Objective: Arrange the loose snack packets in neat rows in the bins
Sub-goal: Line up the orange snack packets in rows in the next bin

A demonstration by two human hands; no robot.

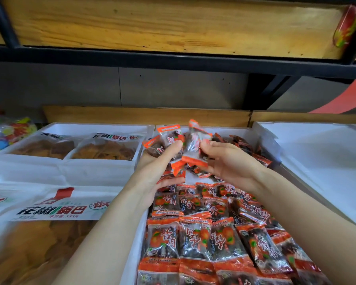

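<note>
L thumb (pixel 174 145) clamps a fan of small clear snack packets w/ orange ends (pixel 167 138) against curled fingers; left hand (pixel 156 163) is palm-up and full. Right hand (pixel 228 161): thumb + fingertips pinch one more packet (pixel 194 140), upright, touching the fan. Both hands are over the middle of the long white bin (pixel 140 233). Near end of bin: same pkts flat in neat rows (pixel 203 233). Far-right corner: loose heap (pixel 243 146). Next bin left: big clear bags of brown crisps (pixel 106 150).

Snack packets (pixel 203 235) in middle bin (pixel 140 243)
</note>
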